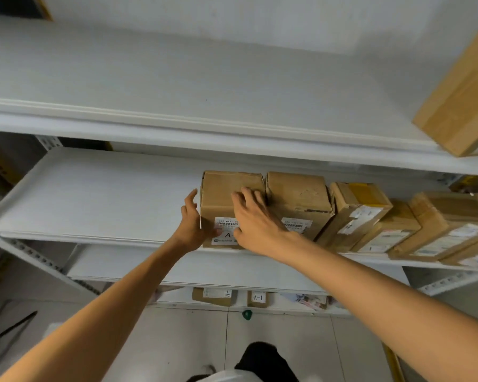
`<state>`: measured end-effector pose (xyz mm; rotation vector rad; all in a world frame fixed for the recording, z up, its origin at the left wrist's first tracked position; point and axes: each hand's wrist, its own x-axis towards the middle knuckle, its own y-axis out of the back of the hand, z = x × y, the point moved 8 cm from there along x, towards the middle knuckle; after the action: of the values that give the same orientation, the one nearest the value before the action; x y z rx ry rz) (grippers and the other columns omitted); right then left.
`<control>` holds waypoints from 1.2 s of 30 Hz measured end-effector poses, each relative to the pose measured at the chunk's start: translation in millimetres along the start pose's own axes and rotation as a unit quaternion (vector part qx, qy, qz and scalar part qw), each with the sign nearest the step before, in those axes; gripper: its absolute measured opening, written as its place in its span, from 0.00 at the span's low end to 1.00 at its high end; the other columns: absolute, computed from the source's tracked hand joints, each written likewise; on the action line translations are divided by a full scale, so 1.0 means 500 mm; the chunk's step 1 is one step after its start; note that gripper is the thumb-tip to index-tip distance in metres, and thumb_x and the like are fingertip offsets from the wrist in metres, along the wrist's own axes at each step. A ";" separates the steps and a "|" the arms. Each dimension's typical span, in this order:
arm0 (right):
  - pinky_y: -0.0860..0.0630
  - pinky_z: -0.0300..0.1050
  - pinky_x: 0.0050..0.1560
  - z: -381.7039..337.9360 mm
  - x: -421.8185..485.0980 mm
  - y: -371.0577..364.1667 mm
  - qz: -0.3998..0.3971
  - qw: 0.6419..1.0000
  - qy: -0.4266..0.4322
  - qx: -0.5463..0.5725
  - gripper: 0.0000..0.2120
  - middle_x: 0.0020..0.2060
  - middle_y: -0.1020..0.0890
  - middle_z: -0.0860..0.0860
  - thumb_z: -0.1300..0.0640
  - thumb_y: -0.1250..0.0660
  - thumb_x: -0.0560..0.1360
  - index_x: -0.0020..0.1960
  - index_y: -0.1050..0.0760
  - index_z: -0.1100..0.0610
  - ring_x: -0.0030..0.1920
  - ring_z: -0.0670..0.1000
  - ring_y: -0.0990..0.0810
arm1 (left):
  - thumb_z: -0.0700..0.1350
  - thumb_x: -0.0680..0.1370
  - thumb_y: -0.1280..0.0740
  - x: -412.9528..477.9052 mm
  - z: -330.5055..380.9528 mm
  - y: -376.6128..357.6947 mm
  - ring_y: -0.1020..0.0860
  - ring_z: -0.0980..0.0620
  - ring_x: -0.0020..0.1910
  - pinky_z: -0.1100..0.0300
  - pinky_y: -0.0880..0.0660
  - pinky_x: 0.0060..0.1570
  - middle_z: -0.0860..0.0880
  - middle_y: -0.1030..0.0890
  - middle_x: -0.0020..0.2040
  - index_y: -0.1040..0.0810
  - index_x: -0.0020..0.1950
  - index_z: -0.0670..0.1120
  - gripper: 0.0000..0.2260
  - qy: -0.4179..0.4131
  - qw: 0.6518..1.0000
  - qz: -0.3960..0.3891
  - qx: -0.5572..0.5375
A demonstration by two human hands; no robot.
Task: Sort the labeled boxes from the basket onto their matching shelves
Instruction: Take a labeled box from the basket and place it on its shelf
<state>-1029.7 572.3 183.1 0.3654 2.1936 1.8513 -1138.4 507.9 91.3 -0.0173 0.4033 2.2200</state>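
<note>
A brown cardboard box [221, 197] with a white label starting "A-" stands on the middle white shelf [94, 205], leftmost in a row of boxes. My left hand [192, 221] lies flat against the box's left side, thumb across the front near the label. My right hand [253, 216] rests on the box's top and front right corner, fingers spread, thumb on the label. It hides part of the label. The basket is out of view.
A second box [298, 199] touches the held one on its right, followed by several more boxes [370, 216]. A large box [461, 97] sits on the top shelf at right. Small boxes marked "A-1" [257, 297] lie on the lowest shelf. Floor tiles below.
</note>
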 end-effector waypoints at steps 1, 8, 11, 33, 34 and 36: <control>0.34 0.52 0.68 -0.014 0.004 0.009 0.012 0.999 0.034 -0.004 0.31 0.67 0.37 0.60 0.63 0.33 0.72 0.72 0.42 0.64 0.66 0.59 0.38 | 0.32 0.67 0.24 -0.009 -0.010 0.012 0.37 0.41 0.71 0.44 0.31 0.67 0.38 0.42 0.72 0.53 0.76 0.45 0.48 0.025 0.999 0.001 0.038; 0.30 0.47 0.60 -0.170 0.060 0.036 0.036 0.973 0.219 0.058 0.23 0.64 0.32 0.58 0.66 0.37 0.73 0.67 0.35 0.62 0.63 0.56 0.33 | 0.42 0.71 0.25 -0.157 -0.033 0.165 0.26 0.51 0.53 0.66 0.28 0.47 0.45 0.24 0.61 0.31 0.68 0.45 0.28 0.100 0.973 0.114 0.172; 0.29 0.49 0.58 -0.247 0.043 0.005 -0.040 0.956 0.281 0.071 0.22 0.62 0.30 0.56 0.62 0.37 0.74 0.68 0.35 0.60 0.62 0.57 0.32 | 0.43 0.72 0.26 -0.287 -0.041 0.218 0.26 0.51 0.54 0.62 0.27 0.50 0.46 0.25 0.60 0.32 0.68 0.46 0.27 0.156 0.947 0.183 0.215; 0.26 0.56 0.54 -0.637 -0.829 -0.141 -0.215 0.566 0.794 -0.057 0.25 0.57 0.28 0.60 0.59 0.31 0.70 0.65 0.34 0.63 0.57 0.61 0.27 | 0.54 0.70 0.28 -1.367 -0.019 -0.209 0.25 0.48 0.58 0.50 0.26 0.57 0.48 0.24 0.60 0.29 0.65 0.49 0.26 0.495 0.647 0.549 0.187; 0.27 0.56 0.54 -0.638 -0.882 -0.140 -0.217 0.542 0.809 -0.064 0.25 0.57 0.28 0.61 0.59 0.31 0.70 0.65 0.33 0.64 0.57 0.62 0.27 | 0.53 0.71 0.28 -1.403 -0.014 -0.246 0.26 0.48 0.57 0.52 0.26 0.56 0.48 0.24 0.60 0.29 0.65 0.48 0.25 0.500 0.639 0.558 0.172; 0.27 0.57 0.54 -0.632 -0.992 -0.140 -0.230 0.494 0.834 -0.079 0.25 0.57 0.27 0.61 0.59 0.31 0.70 0.63 0.32 0.65 0.57 0.62 0.27 | 0.52 0.71 0.28 -1.476 -0.004 -0.331 0.26 0.49 0.55 0.56 0.27 0.50 0.49 0.25 0.58 0.29 0.64 0.48 0.23 0.514 0.620 0.576 0.139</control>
<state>-676.0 97.3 179.1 -2.8456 1.9842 1.9658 -545.0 43.0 153.9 -1.2477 1.8081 3.1153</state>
